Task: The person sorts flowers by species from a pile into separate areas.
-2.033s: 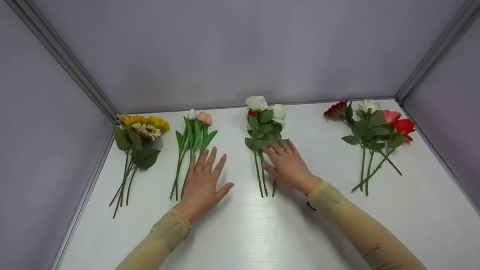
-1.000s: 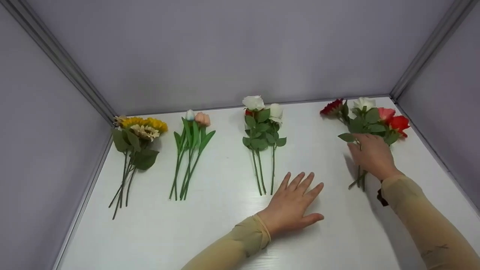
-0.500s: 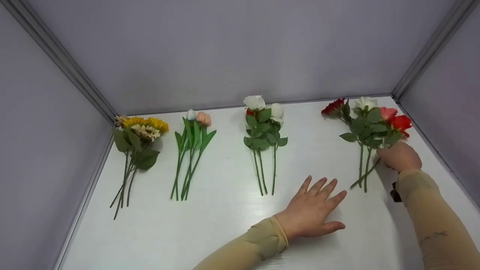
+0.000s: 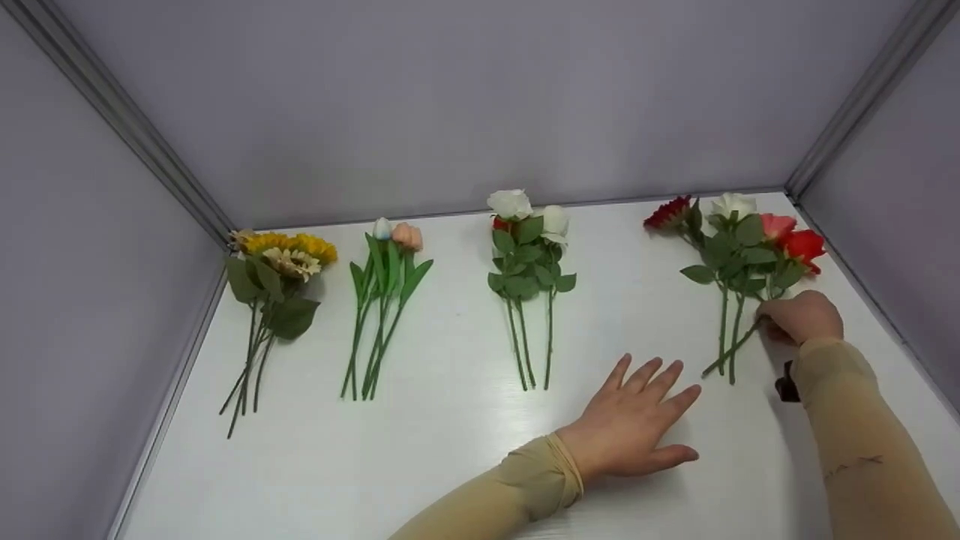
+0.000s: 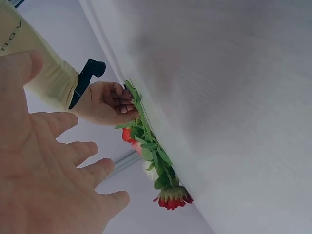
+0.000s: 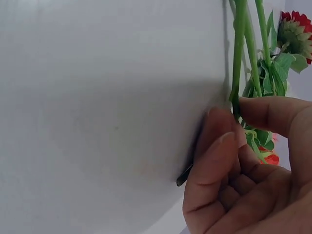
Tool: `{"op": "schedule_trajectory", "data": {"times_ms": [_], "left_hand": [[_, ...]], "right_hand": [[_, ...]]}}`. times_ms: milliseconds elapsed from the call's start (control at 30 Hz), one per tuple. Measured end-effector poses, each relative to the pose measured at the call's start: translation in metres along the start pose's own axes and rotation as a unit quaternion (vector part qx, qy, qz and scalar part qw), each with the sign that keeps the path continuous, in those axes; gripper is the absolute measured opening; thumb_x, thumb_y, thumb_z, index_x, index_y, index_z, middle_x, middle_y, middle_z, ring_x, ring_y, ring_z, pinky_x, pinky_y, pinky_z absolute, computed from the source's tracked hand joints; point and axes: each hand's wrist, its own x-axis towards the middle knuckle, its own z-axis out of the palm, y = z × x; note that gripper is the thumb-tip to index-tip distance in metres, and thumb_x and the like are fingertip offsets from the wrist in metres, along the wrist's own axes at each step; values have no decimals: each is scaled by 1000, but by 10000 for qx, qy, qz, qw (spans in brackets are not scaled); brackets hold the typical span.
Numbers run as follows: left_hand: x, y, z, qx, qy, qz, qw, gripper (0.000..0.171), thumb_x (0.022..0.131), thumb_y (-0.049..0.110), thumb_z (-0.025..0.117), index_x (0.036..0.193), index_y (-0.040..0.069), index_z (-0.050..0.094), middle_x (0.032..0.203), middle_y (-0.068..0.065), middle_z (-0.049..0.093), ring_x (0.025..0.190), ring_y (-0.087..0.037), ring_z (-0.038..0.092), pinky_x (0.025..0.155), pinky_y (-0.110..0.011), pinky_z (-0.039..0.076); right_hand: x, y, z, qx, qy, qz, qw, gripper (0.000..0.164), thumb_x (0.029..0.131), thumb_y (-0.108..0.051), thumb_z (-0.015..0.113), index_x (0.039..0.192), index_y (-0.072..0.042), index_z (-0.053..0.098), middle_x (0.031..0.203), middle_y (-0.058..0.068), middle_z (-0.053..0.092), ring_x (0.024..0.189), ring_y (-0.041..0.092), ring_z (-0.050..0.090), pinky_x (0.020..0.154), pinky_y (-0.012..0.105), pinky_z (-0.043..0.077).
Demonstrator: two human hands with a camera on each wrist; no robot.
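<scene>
My right hand (image 4: 808,315) is low over the right-hand bunch, pinching the green stem (image 6: 238,58) of a rose between thumb and forefinger. That stem slants across the others and runs up toward the red rose (image 4: 804,246). Beside it lie a pink rose (image 4: 777,226), a white rose (image 4: 733,204) and a dark red flower (image 4: 667,214). The end of a dark stem (image 6: 183,176) shows beneath the curled fingers in the right wrist view. My left hand (image 4: 634,427) is spread with straight fingers over the white table (image 4: 465,465), left of that bunch, holding nothing.
White roses (image 4: 510,204) with a partly hidden red bloom lie at the middle. Left of them are tulips (image 4: 406,237), then sunflowers (image 4: 311,247) with cream blooms at far left. Grey walls (image 4: 480,97) enclose the table at the back and sides.
Both hands have moved right from the middle bunches. The right hand reached the right-hand bunch, shifted to its right side and took hold of a rose stem. The flowers lie almost unchanged.
</scene>
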Motion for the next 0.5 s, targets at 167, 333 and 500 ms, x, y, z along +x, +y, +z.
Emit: {"op": "schedule_trajectory", "data": {"times_ms": [167, 333, 500], "left_hand": [[1, 0, -2, 10, 68, 22, 10000, 74, 101, 72, 30, 164, 33, 24, 170, 2, 15, 155, -20, 12, 125, -47, 9], [2, -1, -3, 37, 187, 56, 9998, 73, 102, 70, 32, 163, 32, 27, 170, 1, 18, 155, -21, 15, 125, -47, 11], [2, -1, -2, -55, 263, 79, 9996, 72, 102, 69, 33, 163, 31, 29, 170, 1, 19, 155, -21, 16, 124, -47, 12]], "right_hand": [[2, 3, -5, 1606, -517, 565, 9840, 26, 95, -22, 65, 74, -12, 75, 68, 0, 71, 65, 13, 71, 69, 29, 60], [1, 3, -9, 1913, -741, 795, 9755, 24, 95, -21, 64, 74, -13, 74, 69, 0, 71, 67, 12, 72, 73, 27, 59], [-2, 8, -12, 1655, -555, 722, 9820, 20, 93, -22, 65, 78, -12, 72, 69, -1, 71, 68, 11, 72, 72, 26, 57]]}}
